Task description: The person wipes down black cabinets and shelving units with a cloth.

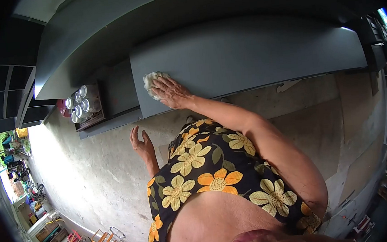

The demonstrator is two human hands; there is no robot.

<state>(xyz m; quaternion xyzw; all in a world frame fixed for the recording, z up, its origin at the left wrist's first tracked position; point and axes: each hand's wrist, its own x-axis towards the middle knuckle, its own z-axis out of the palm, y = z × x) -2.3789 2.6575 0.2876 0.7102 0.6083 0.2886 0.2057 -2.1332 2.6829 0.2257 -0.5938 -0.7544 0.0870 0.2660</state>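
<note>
Strong fisheye bends the edges, and the corners are black. Daylight glares at 9 o'clock and 2 o'clock. The middle is dim but sharp, with soft shadows.

Matt grey panel (252,57) — smooth, fluffy cloth (151,81), rough concrete floor (97,174)

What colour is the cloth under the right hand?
Off-white cloth, pressed by the right hand against the grey panel; head view.
</note>
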